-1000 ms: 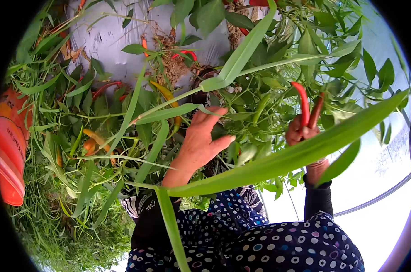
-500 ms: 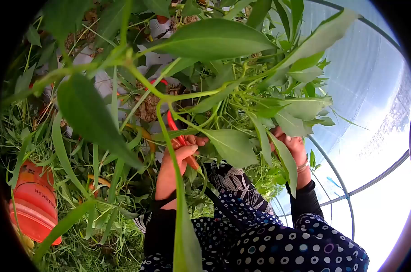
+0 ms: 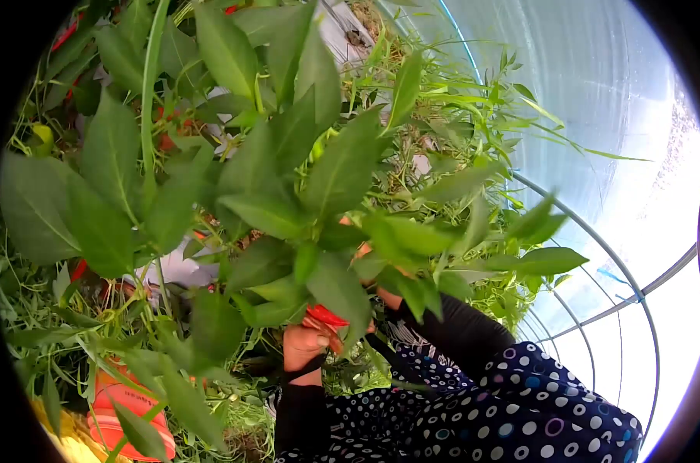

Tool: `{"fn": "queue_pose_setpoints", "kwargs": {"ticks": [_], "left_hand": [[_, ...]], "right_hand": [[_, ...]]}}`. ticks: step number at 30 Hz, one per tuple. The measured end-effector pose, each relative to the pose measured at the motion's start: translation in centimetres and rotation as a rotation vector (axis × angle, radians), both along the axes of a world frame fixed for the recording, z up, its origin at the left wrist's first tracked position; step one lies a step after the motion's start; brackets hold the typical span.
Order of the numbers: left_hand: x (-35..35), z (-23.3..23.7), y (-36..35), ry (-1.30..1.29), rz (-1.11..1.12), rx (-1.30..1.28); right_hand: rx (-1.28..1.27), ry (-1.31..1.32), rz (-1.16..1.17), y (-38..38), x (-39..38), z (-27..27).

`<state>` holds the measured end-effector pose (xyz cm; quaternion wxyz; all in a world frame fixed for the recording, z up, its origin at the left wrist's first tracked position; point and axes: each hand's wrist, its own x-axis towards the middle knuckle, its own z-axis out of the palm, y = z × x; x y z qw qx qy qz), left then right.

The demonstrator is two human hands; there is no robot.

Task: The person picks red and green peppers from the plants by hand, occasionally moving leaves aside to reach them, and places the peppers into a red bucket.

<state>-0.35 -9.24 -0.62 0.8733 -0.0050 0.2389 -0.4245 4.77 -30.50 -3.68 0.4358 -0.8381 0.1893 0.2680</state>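
Observation:
My left hand point(image 3: 302, 349) is closed around red chili peppers point(image 3: 327, 315), low among the leaves. Part of their length is covered by a leaf. Reaching in from the right, my right hand point(image 3: 388, 298) is mostly behind pepper plant leaves point(image 3: 338, 289), and its fingers cannot be made out. Broad green leaves of the plant spread in front of both hands. More red peppers point(image 3: 78, 270) show low among the foliage at the left.
An orange-red bucket point(image 3: 133, 420) lies in the weeds at lower left, beside something yellow point(image 3: 66, 434). Greenhouse film point(image 3: 589, 100) and a curved hoop point(image 3: 597, 220) rise at the right. Pale ground sheeting point(image 3: 176, 270) shows between the plants.
The view has shifted, and the leaves now hide more of my hands. My right hand has moved left and in behind the foliage. My left hand still holds red peppers.

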Motion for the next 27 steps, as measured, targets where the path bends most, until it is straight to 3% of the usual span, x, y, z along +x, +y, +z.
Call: {"fn": "queue_pose_setpoints", "kwargs": {"ticks": [3,9,10,11,12,13,15,17,18,19,21,23,25,26,27], "left_hand": [[2.5,-0.3,-0.5,0.044,0.020,0.138],[3.9,-0.9,-1.4,0.062,-0.002,0.258],[3.8,-0.7,-1.4,0.065,-0.014,0.265],[3.5,-0.6,-1.1,0.073,-0.029,0.268],[3.3,-0.4,-1.0,0.077,-0.035,0.272],[3.2,-0.3,-1.2,0.082,-0.046,0.271],[3.0,-0.3,-1.2,0.086,-0.059,0.283],[3.7,-0.6,-1.9,0.088,-0.069,0.300],[3.9,-0.9,-2.3,0.086,-0.072,0.313],[4.7,-1.5,-2.9,0.083,-0.070,0.324],[5.4,-2.0,-3.4,0.076,-0.076,0.346],[5.3,-1.9,-3.4,0.077,-0.090,0.362],[4.8,-1.4,-3.1,0.081,-0.112,0.382],[4.5,-1.3,-3.0,0.082,-0.121,0.387],[4.2,-1.0,-2.7,0.088,-0.134,0.397]], "right_hand": [[-0.034,0.085,0.117,3.2,-5.7,0.4],[0.046,0.176,0.041,2.6,-10.0,-0.6],[0.273,0.185,-0.253,1.3,-11.5,-2.5],[0.714,0.109,-0.769,-1.1,-13.8,-5.8],[0.869,0.034,-0.904,-1.2,-12.1,-5.4],[0.607,0.095,-0.545,-3.6,-10.8,-2.8],[-0.049,0.096,0.250,-3.7,2.1,9.5],[0.049,-0.152,-0.375,-5.5,4.7,10.0],[-0.116,-0.190,-0.425,-8.5,5.1,8.3],[-0.244,-0.410,-0.056,-11.1,7.1,6.8],[0.309,-0.253,-0.648,-13.2,11.5,3.5],[-0.326,-0.208,-0.170,-11.8,14.1,0.6],[-0.261,-0.506,-0.070,-11.3,11.9,-7.9],[0.178,-0.391,-0.230,-8.3,11.1,-8.4],[-0.041,0.152,-0.240,-4.6,12.3,-7.4]]}}
